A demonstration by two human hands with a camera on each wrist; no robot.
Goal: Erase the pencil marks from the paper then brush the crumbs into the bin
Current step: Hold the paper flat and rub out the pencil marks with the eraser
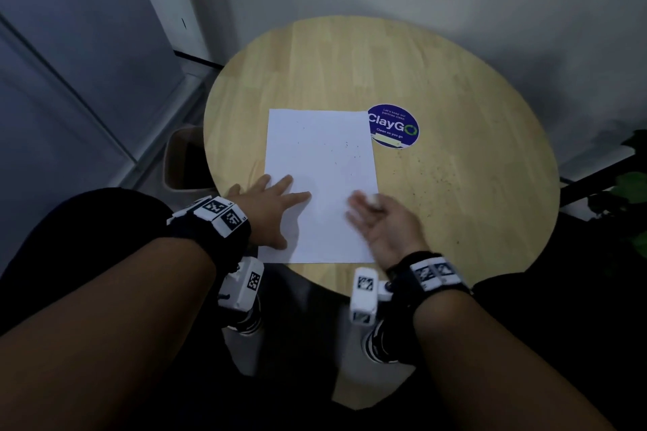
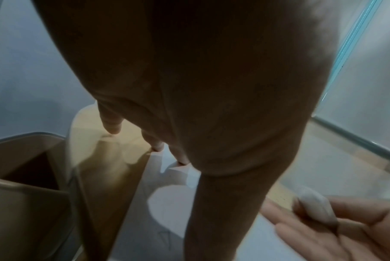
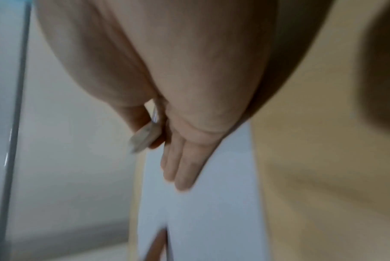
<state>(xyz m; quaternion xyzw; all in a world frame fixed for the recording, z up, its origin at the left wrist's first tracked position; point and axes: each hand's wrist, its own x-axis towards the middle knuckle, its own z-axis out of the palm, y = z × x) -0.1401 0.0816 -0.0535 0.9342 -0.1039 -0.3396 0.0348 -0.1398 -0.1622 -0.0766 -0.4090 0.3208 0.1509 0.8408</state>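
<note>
1. Tabletop (image 1: 455, 87): crumbs (image 1: 434, 178) lie scattered right of the paper, well away from the bin (image 1: 182, 164) below the left edge. A careless sweep likely drops them on the floor.
2. Paper (image 1: 322, 150): left hand (image 1: 269, 206) presses it flat, fingers spread. If lifted, the sheet may slide.
3. Eraser (image 2: 316, 206): right hand (image 1: 381, 220) pinches it by thumb, other fingers straight; brushing may loosen that grip.

Dim, bluish light throughout; the round table (image 1: 455, 87) is the brightest area in the head view, its corners bent by wide-angle distortion. The right hand (image 1: 381, 224) is motion-blurred. Both wrist views are soft and shadowy, the right wrist picture smeared across almost its whole frame
</note>
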